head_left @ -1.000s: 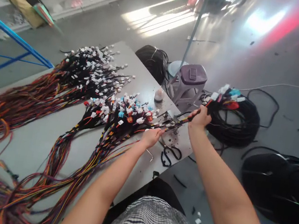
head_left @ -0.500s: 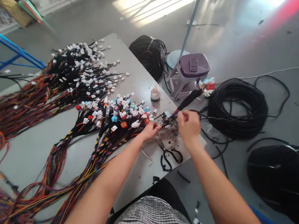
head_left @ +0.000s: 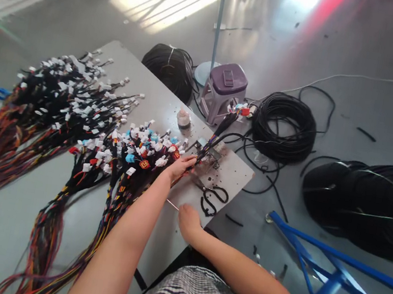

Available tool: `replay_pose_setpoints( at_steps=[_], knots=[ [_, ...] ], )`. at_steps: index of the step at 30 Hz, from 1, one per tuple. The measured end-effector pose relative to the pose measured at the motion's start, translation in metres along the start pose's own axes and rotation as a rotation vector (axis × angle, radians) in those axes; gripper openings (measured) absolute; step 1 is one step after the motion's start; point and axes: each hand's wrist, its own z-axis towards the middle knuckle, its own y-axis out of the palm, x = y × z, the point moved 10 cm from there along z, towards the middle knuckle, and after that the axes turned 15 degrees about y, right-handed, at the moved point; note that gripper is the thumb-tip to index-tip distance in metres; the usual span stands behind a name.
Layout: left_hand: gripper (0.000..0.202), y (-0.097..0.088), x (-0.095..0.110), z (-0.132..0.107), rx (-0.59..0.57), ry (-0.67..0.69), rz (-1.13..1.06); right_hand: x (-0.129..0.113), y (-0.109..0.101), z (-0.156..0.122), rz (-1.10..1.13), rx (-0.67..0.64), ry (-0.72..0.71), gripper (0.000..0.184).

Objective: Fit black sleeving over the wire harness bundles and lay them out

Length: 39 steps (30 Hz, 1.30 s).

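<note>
My left hand [head_left: 180,165] is closed around a wire harness [head_left: 209,144] near the table's right corner. The harness's black-sleeved end slants up past the table edge and carries white, blue and red connectors [head_left: 239,109]. Lower down, my right hand [head_left: 189,221] has its fingers curled at a thin metal rod [head_left: 173,205]. The rod's far end sticks out to the left, and the rest is hidden by the hand. Black-handled scissors [head_left: 215,195] lie just right of both hands. A small metal fixture [head_left: 213,155] sits beneath the harness.
Bundled harnesses with white connectors [head_left: 78,93] cover the left of the table [head_left: 127,64]. A small bottle [head_left: 183,118] stands behind my left hand. Beyond the edge are a purple-topped stool [head_left: 227,80], black tubing coils [head_left: 284,126] and a blue frame [head_left: 331,282].
My right hand has left the harness and moved down and left to the metal rod. My left hand keeps its hold on the harness. The view has shifted right.
</note>
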Motion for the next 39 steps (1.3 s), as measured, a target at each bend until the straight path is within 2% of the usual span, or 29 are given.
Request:
replay_pose_setpoints(
  at_steps=[5,9,14,17,20,22,24,26,29,31,32,34,39],
  knots=[
    [0.051,-0.003,-0.001,-0.003,0.055,-0.026,0.073,0.036,0.025,-0.038,-0.008,0.069,0.029,0.024],
    [0.046,-0.006,0.002,-0.003,0.118,-0.015,0.095,0.034,0.038,-0.047,-0.010,0.136,0.001,0.019],
    [0.031,-0.004,0.004,-0.007,0.185,-0.012,0.189,0.022,0.061,-0.065,-0.006,0.041,-0.101,0.024],
    [0.029,-0.008,0.003,-0.010,0.261,-0.019,0.237,0.040,0.075,-0.078,0.028,0.050,-0.062,0.026],
    [0.029,-0.011,0.002,-0.011,0.322,-0.015,0.255,0.060,0.076,-0.086,0.198,0.142,-0.026,0.026],
    [0.028,-0.011,0.003,-0.010,0.327,-0.001,0.262,0.073,0.065,-0.087,0.385,0.201,-0.020,0.026],
    [0.026,-0.010,0.004,-0.010,0.329,0.008,0.262,0.089,0.039,-0.081,0.598,0.237,-0.002,0.030],
    [0.022,-0.011,0.005,-0.010,0.342,0.008,0.257,0.111,-0.001,-0.069,0.803,0.285,0.044,0.034],
    [0.017,-0.013,0.009,-0.012,0.383,0.032,0.260,0.158,-0.072,-0.048,1.066,0.453,0.207,0.043],
    [0.015,-0.016,0.013,-0.014,0.423,0.076,0.282,0.183,-0.103,-0.037,1.193,0.533,0.316,0.049],
    [0.016,-0.018,0.016,-0.015,0.442,0.103,0.294,0.190,-0.112,-0.032,1.239,0.539,0.347,0.051],
    [0.019,-0.019,0.019,-0.017,0.463,0.136,0.304,0.192,-0.116,-0.026,1.298,0.506,0.359,0.050],
    [0.029,-0.015,0.015,-0.017,0.453,0.131,0.255,0.184,-0.098,-0.022,1.389,0.451,0.332,0.043]
  ],
)
